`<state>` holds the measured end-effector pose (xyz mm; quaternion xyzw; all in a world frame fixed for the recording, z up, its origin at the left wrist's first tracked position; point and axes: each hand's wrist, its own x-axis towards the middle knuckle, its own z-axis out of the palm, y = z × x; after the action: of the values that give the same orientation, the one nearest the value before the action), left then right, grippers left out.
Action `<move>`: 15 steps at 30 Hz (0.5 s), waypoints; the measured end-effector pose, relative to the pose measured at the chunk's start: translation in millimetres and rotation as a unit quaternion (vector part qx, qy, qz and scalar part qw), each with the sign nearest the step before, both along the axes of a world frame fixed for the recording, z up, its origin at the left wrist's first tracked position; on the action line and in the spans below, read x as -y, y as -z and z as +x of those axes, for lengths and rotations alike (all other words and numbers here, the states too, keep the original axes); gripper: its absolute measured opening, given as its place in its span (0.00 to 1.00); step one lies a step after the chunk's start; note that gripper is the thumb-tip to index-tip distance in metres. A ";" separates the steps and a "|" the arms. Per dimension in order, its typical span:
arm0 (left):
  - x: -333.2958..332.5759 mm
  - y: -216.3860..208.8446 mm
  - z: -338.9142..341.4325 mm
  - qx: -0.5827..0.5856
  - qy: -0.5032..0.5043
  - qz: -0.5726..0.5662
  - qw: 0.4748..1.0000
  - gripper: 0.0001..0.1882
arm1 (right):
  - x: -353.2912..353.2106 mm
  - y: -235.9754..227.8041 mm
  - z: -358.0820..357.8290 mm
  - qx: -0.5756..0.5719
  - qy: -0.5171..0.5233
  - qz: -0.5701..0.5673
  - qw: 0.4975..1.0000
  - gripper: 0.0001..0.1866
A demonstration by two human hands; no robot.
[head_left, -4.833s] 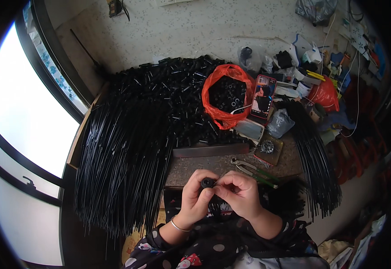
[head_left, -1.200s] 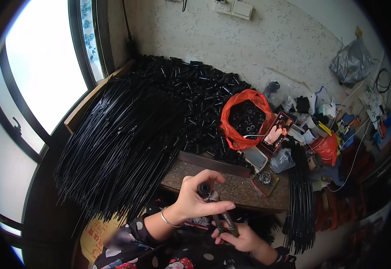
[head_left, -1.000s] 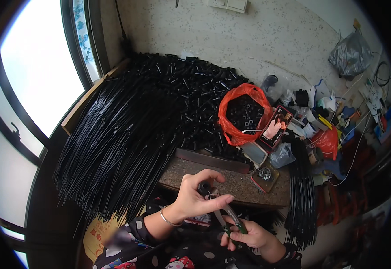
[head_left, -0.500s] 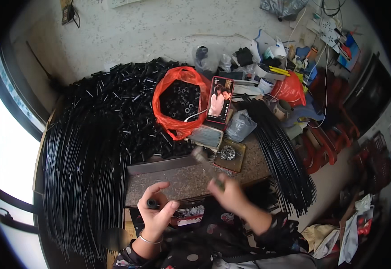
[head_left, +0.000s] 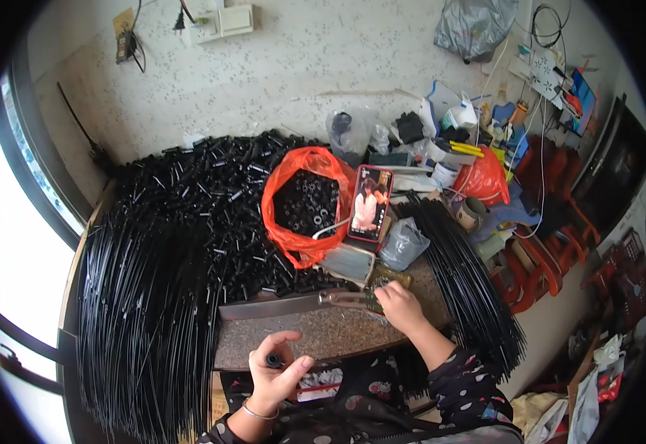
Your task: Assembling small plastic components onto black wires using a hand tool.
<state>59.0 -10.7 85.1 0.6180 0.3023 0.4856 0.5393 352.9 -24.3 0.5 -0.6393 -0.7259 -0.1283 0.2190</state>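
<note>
My left hand [head_left: 277, 374] is in front of the table's near edge, its fingers curled round a short black tube [head_left: 273, 360] whose hollow end points up. My thumb and forefinger stand apart. Over the table, my right hand [head_left: 399, 305] is closed on a metal hand tool [head_left: 343, 298] with a greenish handle; its exact kind is unclear. The tool's metal head points left, beside a long grey metal strip [head_left: 267, 306]. Just behind my right fingers is a shallow yellowish tray [head_left: 401, 280], partly hidden by them.
Many black tubes [head_left: 182, 177] are heaped at the back left, beside an open red bag [head_left: 273, 222] of small rings. A phone [head_left: 371, 203] leans behind a clear box [head_left: 347, 263] and a grey plastic bag [head_left: 403, 244]. Long black rods [head_left: 138, 325] overhang the left edge; more rods [head_left: 463, 270] lie right.
My right hand has moved the tool toward the tray, now covering much of it. My left hand keeps its hold on the tube. The whole view has shifted upward, showing more wall.
</note>
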 end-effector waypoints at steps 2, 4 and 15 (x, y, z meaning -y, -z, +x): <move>-0.4 -1.2 1.1 -0.004 -0.005 0.005 1.000 0.18 | 0.2 1.3 -0.7 0.028 -0.016 0.008 0.999 0.04; 2.5 -5.3 2.0 -0.008 0.001 0.013 1.000 0.17 | 0.5 8.6 1.8 0.047 0.010 -0.003 0.999 0.04; 27.0 -11.6 -11.0 -0.019 0.024 0.060 0.998 0.14 | 6.3 1.5 12.1 -0.158 0.113 -0.008 0.981 0.13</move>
<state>47.9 -37.8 96.6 0.6660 0.2677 0.4777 0.5066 365.1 -30.6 -1.0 -0.7312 -0.6060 -0.0442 0.3101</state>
